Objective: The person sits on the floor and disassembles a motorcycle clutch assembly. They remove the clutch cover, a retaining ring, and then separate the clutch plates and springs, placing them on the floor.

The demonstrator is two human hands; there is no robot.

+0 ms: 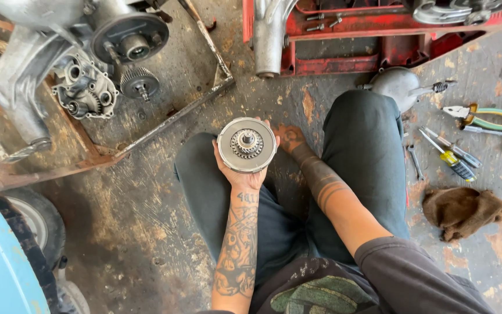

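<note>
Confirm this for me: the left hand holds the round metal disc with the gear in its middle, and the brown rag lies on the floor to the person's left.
Not quite. The head view shows the left hand holding the round metal disc, but the brown rag lies on the floor to the person's right, below the pliers.

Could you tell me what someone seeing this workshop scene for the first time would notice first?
Probably the round metal clutch disc with its toothed hub, held up at centre in the left hand, the right hand beside its rim. Next, the opened engine casing with exposed gears at upper left, and the pliers and screwdrivers at right.
</note>
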